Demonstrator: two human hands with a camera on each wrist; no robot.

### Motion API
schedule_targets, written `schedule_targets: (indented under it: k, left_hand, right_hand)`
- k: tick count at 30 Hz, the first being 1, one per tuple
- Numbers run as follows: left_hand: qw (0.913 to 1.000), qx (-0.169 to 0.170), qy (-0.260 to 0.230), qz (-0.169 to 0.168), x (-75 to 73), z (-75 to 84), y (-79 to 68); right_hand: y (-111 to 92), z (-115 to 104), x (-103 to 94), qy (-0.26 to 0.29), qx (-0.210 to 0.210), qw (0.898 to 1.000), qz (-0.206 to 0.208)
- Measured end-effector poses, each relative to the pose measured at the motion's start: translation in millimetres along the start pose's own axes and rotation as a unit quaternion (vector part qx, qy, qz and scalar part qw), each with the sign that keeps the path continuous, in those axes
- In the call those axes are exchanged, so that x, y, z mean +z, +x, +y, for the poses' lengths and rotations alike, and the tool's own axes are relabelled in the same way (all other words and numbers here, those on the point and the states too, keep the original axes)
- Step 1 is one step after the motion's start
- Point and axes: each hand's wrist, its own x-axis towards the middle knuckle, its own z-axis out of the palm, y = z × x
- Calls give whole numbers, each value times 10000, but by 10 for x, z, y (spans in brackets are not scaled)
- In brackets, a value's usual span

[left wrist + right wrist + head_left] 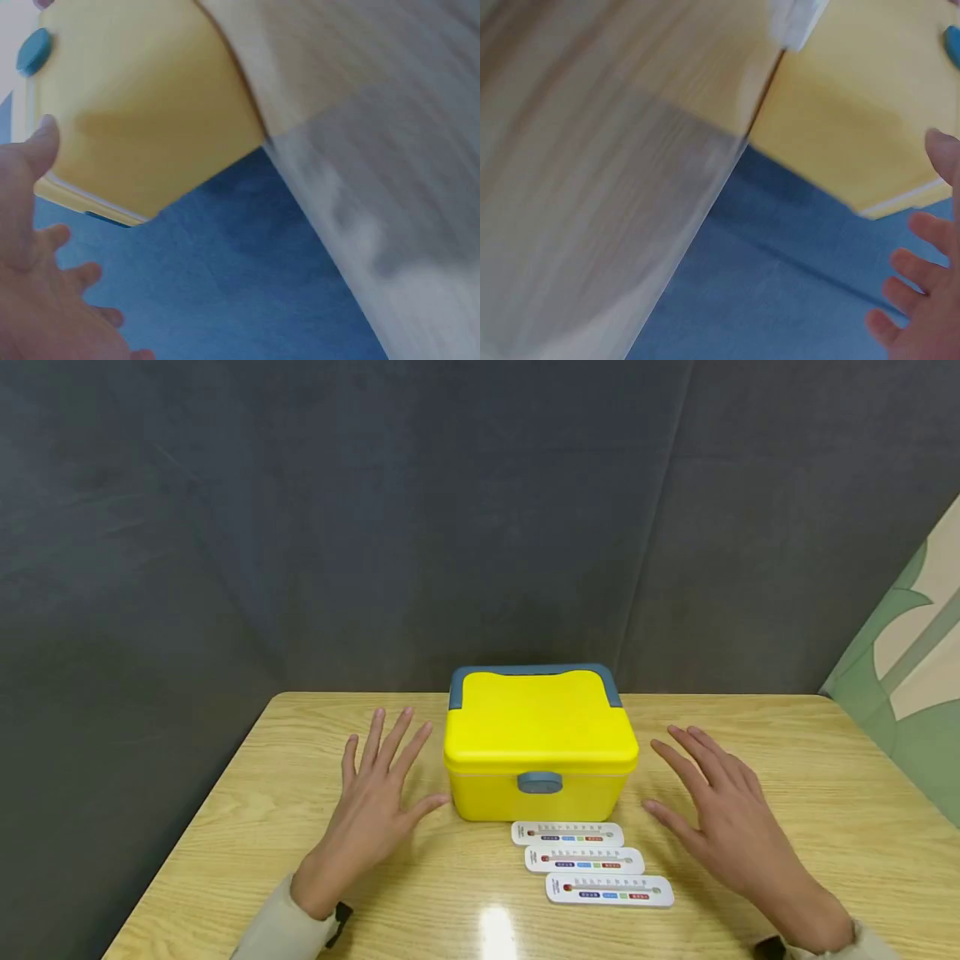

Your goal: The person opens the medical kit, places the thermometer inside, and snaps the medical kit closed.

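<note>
A yellow box (542,722) with a closed lid, a blue-grey handle (531,669) and a blue-grey latch (539,782) stands on the table. My left hand (375,810) is spread beside its left side, the thumb close to the lower corner; whether it touches cannot be told. To the right of the box my right hand (723,814) hovers with fingers apart, holding nothing. Three white thermometers lie in front of the box: a back one (567,834), a middle one (584,860) and a front one (610,890). Both wrist views show the box (150,112) beside the fingers.
The light wooden table (247,827) ends at a dark grey cloth wall (450,527) behind the box. A green and beige patterned panel (907,677) stands at the right edge. Light glares off the tabletop near the front.
</note>
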Motion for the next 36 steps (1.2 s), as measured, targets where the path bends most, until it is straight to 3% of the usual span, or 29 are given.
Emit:
schedule_targets:
  k: [8,14,20,24,28,36]
  left_hand:
    - [9906,1082,-509,668,-67,170,72]
    - [9723,1906,-691,1165,-15,279,214]
    - [9529,2487,-825,1524,5,451,409]
    - [9467,2677,-748,1629,30,504,471]
    - [9458,2679,-832,1637,38,500,475]
    - [9492,2527,-1003,1582,31,505,504]
  right_hand:
    - [219,-316,-82,496,-727,9940,648]
    - [374,-512,-28,449,-1274,9880,747]
    - [495,-627,91,322,-1935,9772,813]
    - [530,-679,188,231,-2278,9686,973]
    - [553,-710,262,89,-2396,9633,1206]
    - [575,-721,346,-69,-2241,9663,1268]
